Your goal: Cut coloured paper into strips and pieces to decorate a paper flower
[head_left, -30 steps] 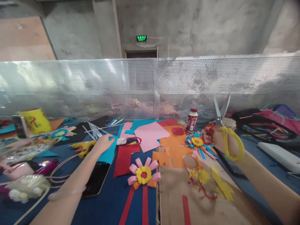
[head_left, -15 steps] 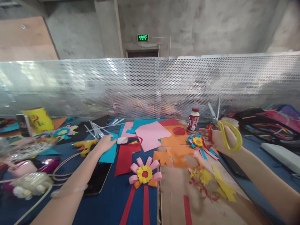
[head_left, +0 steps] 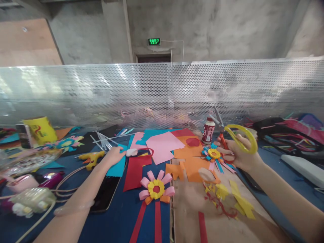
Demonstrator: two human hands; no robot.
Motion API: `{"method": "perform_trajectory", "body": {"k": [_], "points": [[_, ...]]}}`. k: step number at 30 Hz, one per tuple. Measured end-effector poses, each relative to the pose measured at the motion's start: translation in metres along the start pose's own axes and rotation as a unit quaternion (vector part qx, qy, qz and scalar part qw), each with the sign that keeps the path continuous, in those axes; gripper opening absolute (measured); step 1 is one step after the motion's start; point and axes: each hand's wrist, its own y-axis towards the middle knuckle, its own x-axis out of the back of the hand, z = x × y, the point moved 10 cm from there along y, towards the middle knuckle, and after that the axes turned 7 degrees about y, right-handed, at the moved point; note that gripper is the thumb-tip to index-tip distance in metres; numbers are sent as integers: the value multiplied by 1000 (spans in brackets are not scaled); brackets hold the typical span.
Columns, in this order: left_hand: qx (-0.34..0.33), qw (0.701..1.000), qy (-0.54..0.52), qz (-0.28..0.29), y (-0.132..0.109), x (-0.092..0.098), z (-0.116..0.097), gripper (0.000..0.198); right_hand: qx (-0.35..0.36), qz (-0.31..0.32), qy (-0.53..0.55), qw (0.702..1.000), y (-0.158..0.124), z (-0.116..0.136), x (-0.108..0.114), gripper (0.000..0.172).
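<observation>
My right hand (head_left: 243, 153) holds a pair of scissors (head_left: 220, 126) with red and yellow handles, raised over the right side of the table. The blades point up and to the left, spread apart. Just below them lies a blue paper flower (head_left: 214, 154) with a yellow centre. My left hand (head_left: 114, 156) lies over a sheet of blue paper (head_left: 116, 170), fingers stretched to the right. Beside its fingertips is a small white object (head_left: 132, 152) with a dark red loop. A pink and yellow paper flower (head_left: 156, 189) with red strips lies in the middle.
Pink paper (head_left: 163, 145), orange paper (head_left: 196, 168) and red paper (head_left: 133, 175) cover the centre. A yellow glue gun (head_left: 91, 158) and a black phone (head_left: 108, 194) flank my left arm. A dark red bottle (head_left: 208, 131) stands at the back; yellow scraps (head_left: 241, 199) lie on a board.
My right hand has moved slightly left and turned, bringing the scissors left and lower, with the blades now closer to the bottle. My left hand has barely moved.
</observation>
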Motion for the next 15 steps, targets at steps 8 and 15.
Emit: {"method": "perform_trajectory", "body": {"k": [8, 15], "points": [[-10, 1000, 5, -6, -2, 4, -4, 41, 53, 21, 91, 994, -9, 30, -26, 71], [-23, 1000, 1, -10, -1, 3, -6, 39, 124, 17, 87, 988, -11, 52, -7, 59]]}}
